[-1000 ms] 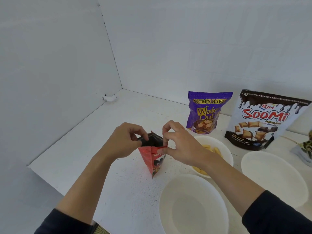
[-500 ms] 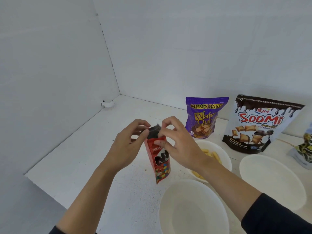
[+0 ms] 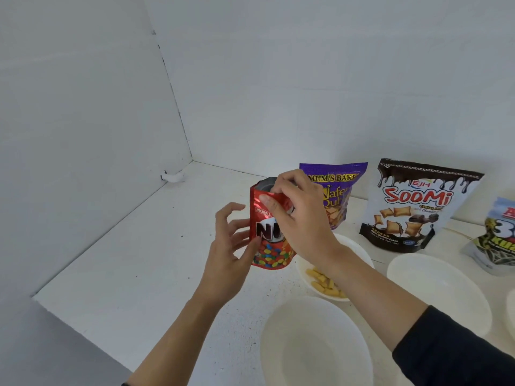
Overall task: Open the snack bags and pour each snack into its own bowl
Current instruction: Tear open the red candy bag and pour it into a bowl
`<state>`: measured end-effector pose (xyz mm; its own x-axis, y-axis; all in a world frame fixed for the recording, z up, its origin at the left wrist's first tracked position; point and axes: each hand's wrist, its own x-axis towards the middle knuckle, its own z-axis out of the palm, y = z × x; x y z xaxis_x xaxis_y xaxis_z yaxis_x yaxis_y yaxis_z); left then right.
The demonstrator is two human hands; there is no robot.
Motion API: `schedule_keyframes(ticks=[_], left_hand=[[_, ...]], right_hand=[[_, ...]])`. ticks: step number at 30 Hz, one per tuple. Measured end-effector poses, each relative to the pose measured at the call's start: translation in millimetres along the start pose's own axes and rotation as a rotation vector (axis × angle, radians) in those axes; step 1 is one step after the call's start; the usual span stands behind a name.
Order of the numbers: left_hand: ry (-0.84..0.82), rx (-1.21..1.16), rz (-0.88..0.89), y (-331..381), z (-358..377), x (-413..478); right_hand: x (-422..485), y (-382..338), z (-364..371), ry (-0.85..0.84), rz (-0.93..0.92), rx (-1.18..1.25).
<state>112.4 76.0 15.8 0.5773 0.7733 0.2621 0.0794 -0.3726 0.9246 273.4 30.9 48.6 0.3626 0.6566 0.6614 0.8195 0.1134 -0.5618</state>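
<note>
A red snack bag [image 3: 268, 247] with coloured candies printed on it hangs above the counter, its top gaping open. My right hand [image 3: 299, 218] pinches the bag's upper edge and carries it. My left hand [image 3: 230, 252] has its fingers spread beside the bag's left side, fingertips touching it. Just right of the bag is a white bowl [image 3: 359, 253] with yellow snack pieces in it. An empty white bowl [image 3: 315, 346] sits nearest me, and another empty bowl [image 3: 440, 291] sits to the right.
A purple wafer bag [image 3: 338, 190] and a brown-and-white Soomi bag [image 3: 412, 207] stand at the back wall. A further bag [image 3: 498, 240] is cut off at the right edge. White walls close the counter [image 3: 133, 268] at left and back.
The red bag was lifted and turned so its front faces me. My left hand let go of the top edge and opened beside the bag. My right hand keeps the top.
</note>
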Motion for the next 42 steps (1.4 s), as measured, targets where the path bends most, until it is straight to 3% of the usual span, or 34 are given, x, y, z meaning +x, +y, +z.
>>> schedule_keyframes(ticks=[6,17,24,29,36,42], left_hand=[[-0.148,-0.083,-0.059,-12.2,3.6,0.8],[-0.198,-0.227,-0.185,-2.8,16.7,12.9],[-0.211,-0.189,-0.184,1.1,15.9,19.8],[-0.219,-0.156,-0.172,3.8,18.0,26.7],[-0.205,-0.175,-0.150,11.8,33.5,25.2],[-0.225,-0.186,-0.149,23.9,48.2,17.8]], right_hand=[[6.6,-1.0,-9.6,0.061,0.077,0.149],[9.7,6.4,-31.7,0.176,0.116,0.117],[6.7,23.6,-60.2,0.048,0.224,0.034],[-4.1,28.4,-72.0,-0.050,0.269,0.141],[-16.0,33.0,-98.3,-0.059,0.298,0.370],[-30.3,46.2,-123.9,-0.050,0.359,0.302]])
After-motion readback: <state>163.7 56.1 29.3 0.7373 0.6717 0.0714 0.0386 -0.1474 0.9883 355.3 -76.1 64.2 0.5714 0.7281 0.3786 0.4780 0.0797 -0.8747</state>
